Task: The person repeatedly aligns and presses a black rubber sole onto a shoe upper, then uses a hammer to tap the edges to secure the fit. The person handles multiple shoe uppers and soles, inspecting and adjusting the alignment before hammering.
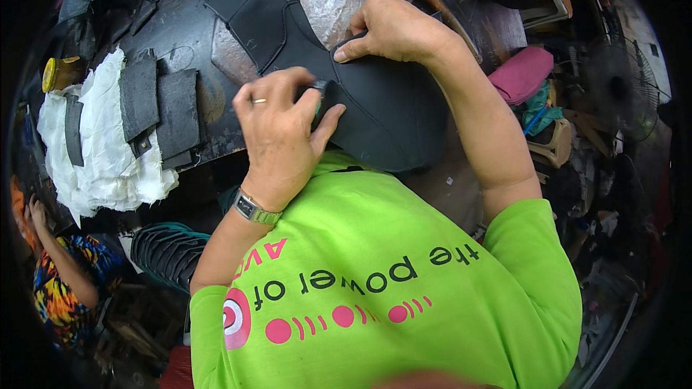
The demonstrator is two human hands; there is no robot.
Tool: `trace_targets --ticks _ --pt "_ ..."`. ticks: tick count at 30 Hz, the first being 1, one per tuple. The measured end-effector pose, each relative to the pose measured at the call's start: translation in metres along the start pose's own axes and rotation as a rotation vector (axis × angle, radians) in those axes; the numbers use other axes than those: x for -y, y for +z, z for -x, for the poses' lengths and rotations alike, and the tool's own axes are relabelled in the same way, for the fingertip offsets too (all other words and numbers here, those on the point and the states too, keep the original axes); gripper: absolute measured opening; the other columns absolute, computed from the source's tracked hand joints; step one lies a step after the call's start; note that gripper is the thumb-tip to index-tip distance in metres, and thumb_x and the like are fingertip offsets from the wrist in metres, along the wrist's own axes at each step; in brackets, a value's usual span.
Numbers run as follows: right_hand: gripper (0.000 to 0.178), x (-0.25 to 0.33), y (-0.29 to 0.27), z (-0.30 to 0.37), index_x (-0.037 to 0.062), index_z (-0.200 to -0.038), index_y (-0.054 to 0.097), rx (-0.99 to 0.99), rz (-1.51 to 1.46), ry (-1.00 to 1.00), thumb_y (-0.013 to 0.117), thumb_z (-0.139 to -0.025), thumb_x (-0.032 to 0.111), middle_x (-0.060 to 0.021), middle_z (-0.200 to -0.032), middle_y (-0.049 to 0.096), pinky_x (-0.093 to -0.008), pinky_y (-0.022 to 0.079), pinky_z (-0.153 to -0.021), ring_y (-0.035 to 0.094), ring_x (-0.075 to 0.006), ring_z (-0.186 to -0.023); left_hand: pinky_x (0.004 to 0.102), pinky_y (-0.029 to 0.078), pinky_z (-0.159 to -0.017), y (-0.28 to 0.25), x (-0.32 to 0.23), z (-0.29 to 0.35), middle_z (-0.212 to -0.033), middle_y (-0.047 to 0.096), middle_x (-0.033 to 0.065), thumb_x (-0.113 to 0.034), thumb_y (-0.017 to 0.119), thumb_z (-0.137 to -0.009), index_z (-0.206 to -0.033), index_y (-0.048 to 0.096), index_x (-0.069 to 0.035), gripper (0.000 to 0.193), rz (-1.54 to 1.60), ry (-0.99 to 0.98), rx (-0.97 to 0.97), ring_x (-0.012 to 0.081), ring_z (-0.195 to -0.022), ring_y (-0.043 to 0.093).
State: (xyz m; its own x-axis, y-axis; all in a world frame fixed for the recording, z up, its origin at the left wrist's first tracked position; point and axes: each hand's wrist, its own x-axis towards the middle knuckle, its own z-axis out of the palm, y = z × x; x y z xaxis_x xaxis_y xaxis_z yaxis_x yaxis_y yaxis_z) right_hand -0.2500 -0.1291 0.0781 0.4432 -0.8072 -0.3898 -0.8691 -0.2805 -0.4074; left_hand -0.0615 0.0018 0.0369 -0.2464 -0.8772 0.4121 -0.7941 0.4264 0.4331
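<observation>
A black, leather-like piece with stitched seams point(393, 104) lies at the near edge of the dark worktable, reaching down to my shirt. My right hand point(393, 32) pinches its upper edge between thumb and bent fingers. To the left, my left hand point(277, 119) curls over the same piece, fingertips smeared by motion. Between its thumb and fingers is a small dark, rounded thing with a green spot point(318, 104); its kind is not clear. Beyond my hands lie more black stitched panels point(256, 18). A hammer with a wooden handle point(443, 11) rests behind my right hand.
Grey-black strips point(178, 112) and a crumpled white sheet point(101, 148) lie left, beside a jar with a yellow lid point(63, 73). At right are a pink cloth bundle point(522, 75) and a fan point(621, 86). Another person's arm point(68, 266) shows at lower left.
</observation>
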Motion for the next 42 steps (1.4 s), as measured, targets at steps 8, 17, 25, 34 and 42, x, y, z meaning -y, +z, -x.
trace_targets --ticks 8,17,25,34,42 --pt "0.041 -0.002 0.017 0.019 0.0037 -0.09 0.064 -0.231 0.027 -0.043 0.087 -0.072 0.033 -0.0158 -0.076 0.064 -0.0396 0.05 -0.071 0.063 -0.0328 -0.073 0.0327 0.043 -0.062 0.012 0.01 0.013 -0.091 0.057 0.0037 -0.019 0.089 -0.069 -0.075 0.065 -0.007 0.028 0.155 -0.053 -0.067 0.0182 -0.07 0.053" --pt "0.054 -0.009 -0.015 0.012 -0.0071 -0.104 0.068 0.188 -0.35 -0.293 0.09 -0.066 0.025 -0.0069 -0.079 0.06 -0.0285 0.047 -0.069 0.056 -0.0131 -0.074 0.03 0.046 -0.057 0.008 0.013 0.012 -0.085 0.056 0.0034 -0.016 0.094 -0.063 -0.078 0.071 -0.006 0.029 0.331 -0.027 -0.19 0.016 -0.067 0.055" --pt "0.063 0.023 -0.026 0.013 -0.0112 -0.072 0.062 0.472 -0.186 -0.201 0.09 -0.068 0.045 -0.0174 -0.059 0.059 -0.039 0.046 -0.052 0.058 -0.0263 -0.054 0.0291 0.045 -0.065 -0.006 0.009 0.006 -0.086 0.054 0.0045 -0.01 0.091 -0.068 -0.087 0.075 -0.002 0.025 0.527 -0.158 -0.144 0.0174 -0.076 0.054" --pt "0.063 0.026 0.004 0.032 -0.0123 -0.068 0.06 0.259 -0.361 -0.18 0.089 -0.072 0.044 -0.0171 -0.054 0.05 -0.0373 0.043 -0.049 0.049 -0.0218 -0.05 0.0316 0.047 -0.07 -0.025 0.01 0.012 -0.084 0.056 0.0054 -0.009 0.09 -0.07 -0.084 0.071 0.0 0.026 0.471 -0.255 -0.087 0.0175 -0.072 0.055" --pt "0.063 0.033 -0.001 0.036 -0.0125 -0.066 0.058 0.323 -0.191 -0.119 0.09 -0.071 0.042 -0.0149 -0.054 0.048 -0.0368 0.042 -0.05 0.05 -0.0184 -0.053 0.0258 0.048 -0.066 -0.029 0.021 0.02 -0.084 0.07 0.0067 -0.004 0.088 -0.073 -0.087 0.073 -0.003 0.02 0.671 -0.151 -0.254 0.0149 -0.072 0.063"
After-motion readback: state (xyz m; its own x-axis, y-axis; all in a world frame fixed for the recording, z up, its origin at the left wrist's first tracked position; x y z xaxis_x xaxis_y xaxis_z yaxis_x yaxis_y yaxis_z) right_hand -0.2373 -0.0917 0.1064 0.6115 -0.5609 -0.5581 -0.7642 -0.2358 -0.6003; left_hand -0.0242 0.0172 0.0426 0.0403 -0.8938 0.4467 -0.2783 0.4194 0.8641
